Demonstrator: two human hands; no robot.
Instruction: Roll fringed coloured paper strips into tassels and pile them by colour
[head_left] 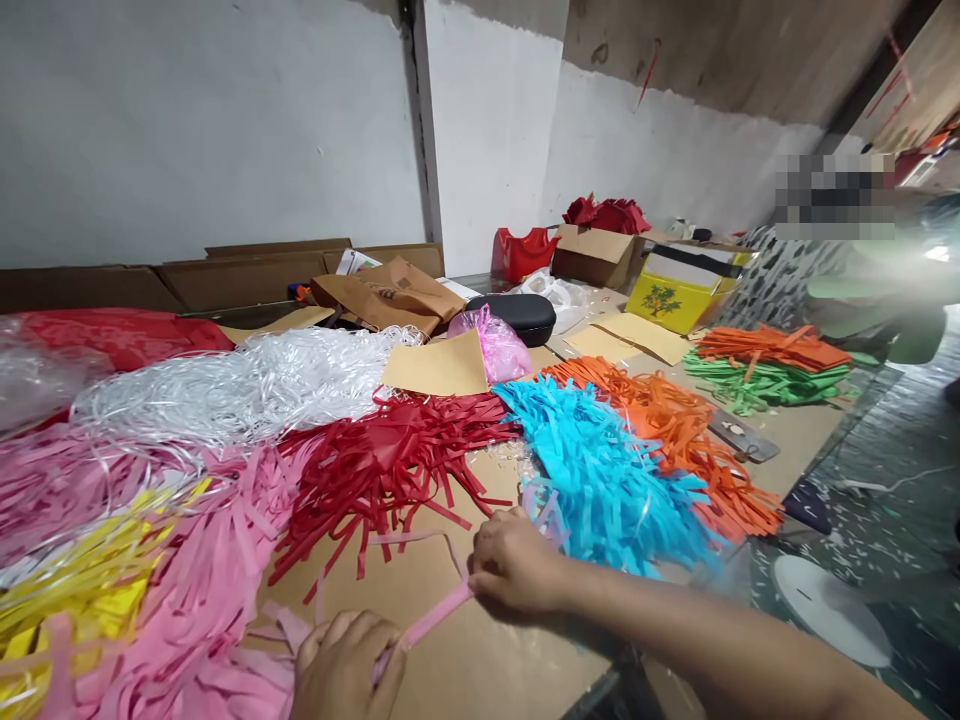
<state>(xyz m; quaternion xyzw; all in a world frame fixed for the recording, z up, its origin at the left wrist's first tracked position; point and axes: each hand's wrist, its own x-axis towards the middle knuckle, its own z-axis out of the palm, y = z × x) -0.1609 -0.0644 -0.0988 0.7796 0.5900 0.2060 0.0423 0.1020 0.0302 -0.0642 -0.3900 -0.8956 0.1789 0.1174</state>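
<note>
A pink strip runs taut between my hands above the brown cardboard. My left hand, at the bottom centre, is closed on its lower end. The upper end is pinched in my right hand, with a thin loose length trailing left from there. Pink fringed strips lie left of my left hand. Dark red fringe spreads beyond both hands, and bright blue fringe lies just beyond my right hand.
White stringy strands and yellow strips cover the left side. Orange fringe, green strips and a yellow box are at the right. Farther back are a black case and a cardboard box. A person sits at far right.
</note>
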